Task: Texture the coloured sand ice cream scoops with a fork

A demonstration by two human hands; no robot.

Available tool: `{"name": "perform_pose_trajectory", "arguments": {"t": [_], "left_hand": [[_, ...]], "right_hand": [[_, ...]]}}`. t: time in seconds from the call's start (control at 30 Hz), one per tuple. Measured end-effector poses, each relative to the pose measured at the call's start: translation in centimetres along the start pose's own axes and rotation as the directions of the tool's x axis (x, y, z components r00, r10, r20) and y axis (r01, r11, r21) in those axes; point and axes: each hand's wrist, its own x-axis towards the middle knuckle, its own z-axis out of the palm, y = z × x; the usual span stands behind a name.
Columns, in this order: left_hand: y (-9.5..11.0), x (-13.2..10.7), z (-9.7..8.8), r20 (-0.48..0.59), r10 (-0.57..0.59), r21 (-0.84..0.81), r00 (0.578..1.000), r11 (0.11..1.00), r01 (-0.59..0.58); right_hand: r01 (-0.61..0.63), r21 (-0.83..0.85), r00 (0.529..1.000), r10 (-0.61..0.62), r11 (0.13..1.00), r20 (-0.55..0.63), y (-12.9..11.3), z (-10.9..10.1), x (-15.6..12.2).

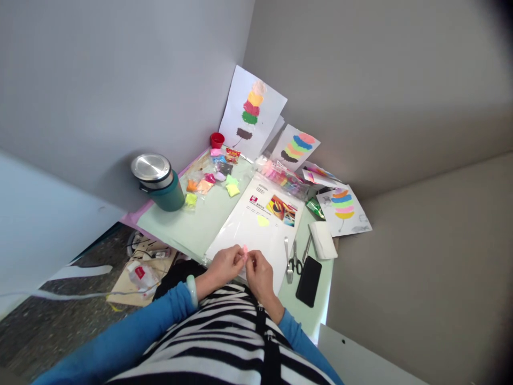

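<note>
A small lump of pink modelling clay (245, 249) shows between my fingertips, over the near edge of a white paper pad (236, 231). My left hand (225, 265) pinches it from the left. From the other side, the fingers of my right hand (259, 272) close on it too. On the pad beyond my hands lies a flat yellow piece of clay (263, 221). Several small packets of coloured clay, among them a yellow-green packet (232, 185) and an orange packet (192, 185), are spread at the back left of the table.
A green thermos (166, 192) stands at the table's left edge, a red cup (217, 140) in the back corner. On the right lie a fork (289, 262), scissors (295, 263), a black phone (309, 282) and a white tissue pack (323, 240). Drawings (252, 112) lean on the wall.
</note>
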Motion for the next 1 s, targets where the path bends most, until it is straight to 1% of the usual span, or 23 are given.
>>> {"name": "perform_pose_trajectory", "arguments": {"t": [0.07, 0.1, 0.17, 0.2, 0.27, 0.37, 0.47, 0.57, 0.63, 0.87, 0.93, 1.0], "left_hand": [[-0.3, 0.1, -0.2, -0.008, 0.114, -0.041, 0.993, 0.993, -0.114], [-0.5, 0.2, -0.3, -0.014, 0.184, -0.035, 0.983, 0.982, -0.184], [-1.0, 0.4, -0.5, 0.020, 0.297, 0.021, 0.955, 0.955, -0.297], [-1.2, 0.5, -0.5, 0.060, 0.320, 0.057, 0.946, 0.945, -0.323], [-1.5, 0.7, -0.4, 0.144, 0.304, 0.125, 0.942, 0.938, -0.322], [-1.3, 0.7, -0.2, 0.225, 0.225, 0.216, 0.948, 0.937, -0.274], [-0.7, 0.7, -0.1, 0.268, 0.147, 0.287, 0.952, 0.931, -0.225], [-0.4, 0.9, -0.3, 0.279, 0.055, 0.335, 0.959, 0.930, -0.151], [-0.3, 1.0, -0.3, 0.291, 0.019, 0.364, 0.957, 0.923, -0.129], [-0.2, 0.9, 0.3, 0.336, 0.040, 0.479, 0.941, 0.853, -0.207], [-0.3, 0.8, 0.4, 0.333, 0.041, 0.471, 0.942, 0.858, -0.204], [-0.5, 0.9, 0.5, 0.319, 0.029, 0.436, 0.947, 0.883, -0.174]], "right_hand": [[-0.090, 0.145, 0.995, 0.094, 0.985, -0.022, 0.3, -0.2, 0.4], [-0.154, 0.240, 0.987, 0.161, 0.958, -0.011, 0.5, -0.3, 0.6], [-0.272, 0.418, 0.960, 0.271, 0.867, 0.064, 0.8, -0.5, 1.0], [-0.309, 0.476, 0.950, 0.294, 0.824, 0.107, 0.8, -0.5, 1.2], [-0.334, 0.530, 0.942, 0.291, 0.780, 0.166, 0.7, -0.7, 1.2], [-0.317, 0.543, 0.948, 0.252, 0.777, 0.193, 0.2, -0.9, 1.0], [-0.306, 0.542, 0.952, 0.243, 0.783, 0.187, -0.3, -1.1, 0.9], [-0.297, 0.534, 0.955, 0.251, 0.792, 0.159, -0.4, -1.5, 1.0], [-0.289, 0.531, 0.957, 0.252, 0.797, 0.144, -0.3, -1.6, 1.1], [-0.283, 0.547, 0.958, 0.257, 0.788, 0.126, 0.1, -1.4, 1.1], [-0.281, 0.553, 0.958, 0.259, 0.784, 0.120, 0.1, -1.4, 1.1], [-0.278, 0.554, 0.959, 0.257, 0.785, 0.117, -0.1, -1.5, 1.2]]}}
